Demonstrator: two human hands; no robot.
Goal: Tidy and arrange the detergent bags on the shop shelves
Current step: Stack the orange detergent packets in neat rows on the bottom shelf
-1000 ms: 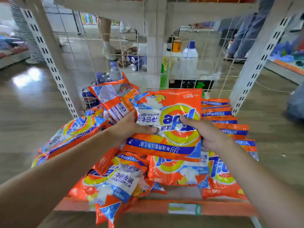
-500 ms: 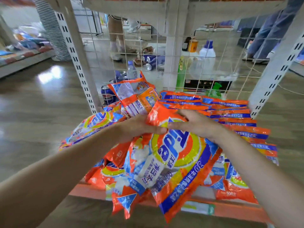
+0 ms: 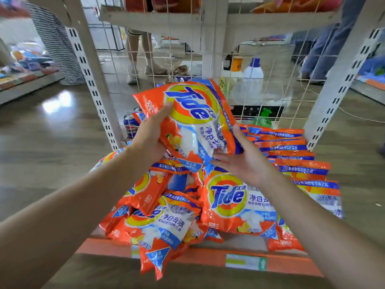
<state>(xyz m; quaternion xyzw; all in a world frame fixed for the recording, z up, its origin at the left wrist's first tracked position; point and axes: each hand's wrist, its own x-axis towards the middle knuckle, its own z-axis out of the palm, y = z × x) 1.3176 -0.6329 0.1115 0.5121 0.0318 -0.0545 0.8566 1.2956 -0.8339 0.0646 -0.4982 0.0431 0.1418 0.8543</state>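
Left hand [image 3: 149,132] clamps the raised detergent bag [image 3: 191,119] along its left edge: thumb on the printed face, fingers curled behind. Right hand [image 3: 242,158] is spread, palm up, fingers nearly straight, touching the bag's lower right corner from beneath, thumb along its right edge. No curl there, support only.

Bag sits at centre frame, held above the pile, tilted so its top leans toward 11 o'clock. Glossy orange plastic film, crinkled, pillow-shaped, yellow-ringed blue logo, white and blue panel lower down.

Loose pile of bags [image 3: 166,207] lies at 6 to 7 o'clock on the bottom shelf [image 3: 291,262], overlapping at random angles, one hanging over the orange front edge. One bag [image 3: 235,201] lies flat, face up, just under the right wrist. Neat stack of bags [image 3: 291,155] at 3 o'clock, fanned edge-on, blue strips showing.

Behind: white wire mesh back panel [image 3: 270,84], perforated white metal uprights [image 3: 91,84]. White plastic bottle [image 3: 253,78], blue cap, at 1 o'clock beyond the mesh. Floor is wood-look, shiny.
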